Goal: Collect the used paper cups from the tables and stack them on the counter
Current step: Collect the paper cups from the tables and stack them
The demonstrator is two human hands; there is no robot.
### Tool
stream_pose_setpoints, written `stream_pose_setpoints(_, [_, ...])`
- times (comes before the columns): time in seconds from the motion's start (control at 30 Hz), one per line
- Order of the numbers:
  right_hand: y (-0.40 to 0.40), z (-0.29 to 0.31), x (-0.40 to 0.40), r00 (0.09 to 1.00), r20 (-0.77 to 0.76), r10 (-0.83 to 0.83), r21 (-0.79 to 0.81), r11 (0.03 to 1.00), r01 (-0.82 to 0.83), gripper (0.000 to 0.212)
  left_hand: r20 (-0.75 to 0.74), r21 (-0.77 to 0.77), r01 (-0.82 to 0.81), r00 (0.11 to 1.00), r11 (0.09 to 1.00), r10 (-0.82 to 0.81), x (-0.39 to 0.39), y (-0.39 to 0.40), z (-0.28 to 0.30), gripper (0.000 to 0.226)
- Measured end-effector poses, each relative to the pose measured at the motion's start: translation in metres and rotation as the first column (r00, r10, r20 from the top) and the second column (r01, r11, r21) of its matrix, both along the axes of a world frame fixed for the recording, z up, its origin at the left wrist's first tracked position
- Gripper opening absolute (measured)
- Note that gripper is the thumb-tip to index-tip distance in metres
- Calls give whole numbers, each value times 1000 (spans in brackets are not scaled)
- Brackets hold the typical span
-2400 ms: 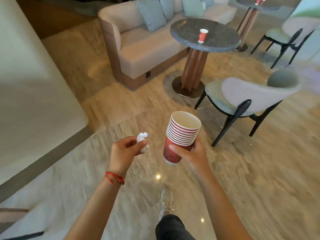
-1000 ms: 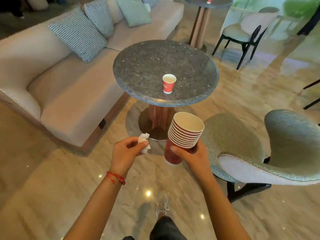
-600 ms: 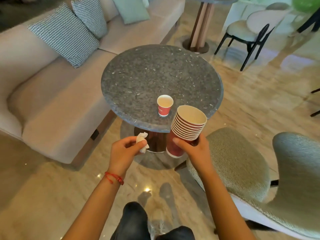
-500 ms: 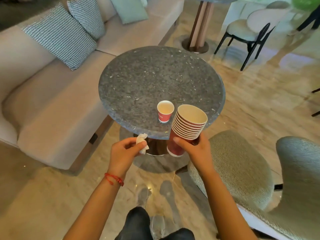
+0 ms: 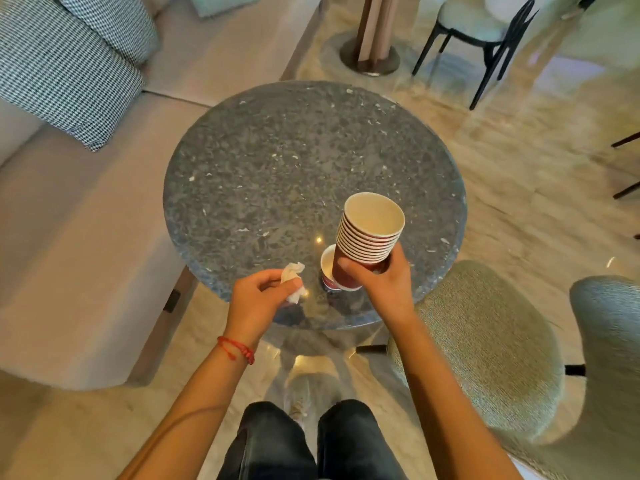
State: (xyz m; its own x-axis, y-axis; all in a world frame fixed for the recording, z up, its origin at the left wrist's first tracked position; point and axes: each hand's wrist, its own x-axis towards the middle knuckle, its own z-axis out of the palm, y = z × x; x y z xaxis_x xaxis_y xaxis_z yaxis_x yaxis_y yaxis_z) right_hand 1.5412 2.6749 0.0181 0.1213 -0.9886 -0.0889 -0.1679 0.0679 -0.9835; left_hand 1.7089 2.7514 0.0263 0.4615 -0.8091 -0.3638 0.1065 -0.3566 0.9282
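Note:
My right hand (image 5: 384,282) grips a tall stack of red paper cups (image 5: 367,237), white inside, tilted a little to the left over the near part of the round grey stone table (image 5: 277,161). A single red paper cup (image 5: 326,271) stands upright on the table just left of the stack's base and is mostly hidden behind it. My left hand (image 5: 258,301) pinches a crumpled white tissue (image 5: 292,280) above the table's near edge, left of that cup.
A beige sofa (image 5: 76,237) with checked cushions (image 5: 59,67) runs along the left. A grey-green upholstered chair (image 5: 491,348) stands close on the right. Another table's pedestal (image 5: 372,46) and a black-legged chair (image 5: 485,39) are at the back.
I have walked up to the round table, which now lies right under my hands. The cup stack has moved over the table and now covers most of the single cup.

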Motion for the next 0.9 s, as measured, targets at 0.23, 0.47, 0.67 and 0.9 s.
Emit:
stream_pose_setpoints(0.23, [-24,-27,11,999,-46,15,-6,1000,-15,64,-10,33,-6,1000,999,7,10,-18,-11,6])
stream_pose_setpoints(0.47, [-17,-63,11,994,-86,73,68,995,-67,66,-55,97,-29,998,995,34,11,-21,-23,15])
stream_pose_setpoints(0.67, [-11,-90,8,994,-93,57,123,991,-45,79,-59,113,-42,997,993,49,12,-23,-27,14])
stream_pose_setpoints(0.9, [-9,-98,14,995,-97,-21,137,990,34,75,-70,122,-19,997,992,28,15,-25,-31,16])
